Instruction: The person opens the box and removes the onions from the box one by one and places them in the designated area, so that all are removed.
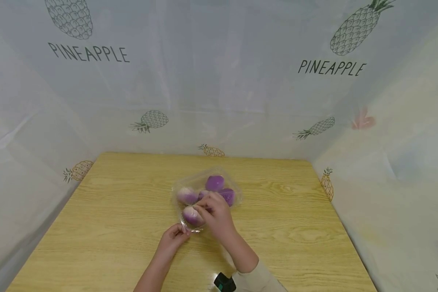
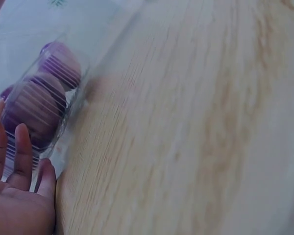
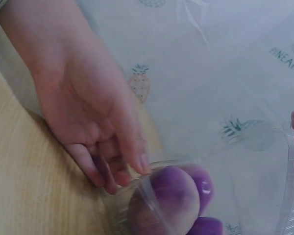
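Several purple-white balls in clear box, mostly beyond right hand, which pinches clear plastic edge; left hand pinches near corner. Right nearer.

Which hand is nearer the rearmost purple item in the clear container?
Right. The right hand is in front of that purple item; the left hand is farther, at the near corner of the container.

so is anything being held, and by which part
Yes, the clear container: the left hand grips its near corner; the right hand appears to pinch a clear plastic edge, though exactly where is unclear.
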